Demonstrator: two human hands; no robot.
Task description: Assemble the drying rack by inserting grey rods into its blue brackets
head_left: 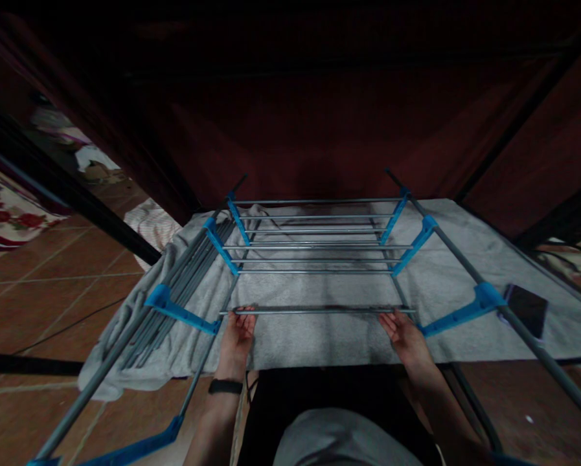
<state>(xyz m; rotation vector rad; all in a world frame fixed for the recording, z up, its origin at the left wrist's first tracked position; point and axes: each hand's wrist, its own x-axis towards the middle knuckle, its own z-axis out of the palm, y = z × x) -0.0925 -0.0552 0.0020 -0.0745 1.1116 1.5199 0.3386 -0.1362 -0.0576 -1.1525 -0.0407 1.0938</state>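
Head view faces forward and down, over rack [319, 244].

The person before me wears a grey top [343, 437], rather soft in look, and black clothing [271, 414] over the legs. The left hand [240, 331] and the right hand [401, 331] are bare, also both forearms [211, 424]. Around the left wrist sits one dark, narrow band [225, 387].

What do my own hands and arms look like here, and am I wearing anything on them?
Your left hand and right hand are both ungloved, and no sleeve shows on either visible forearm. A slim black band circles the left wrist; none shows on the right. I can't make out any markings on the band.
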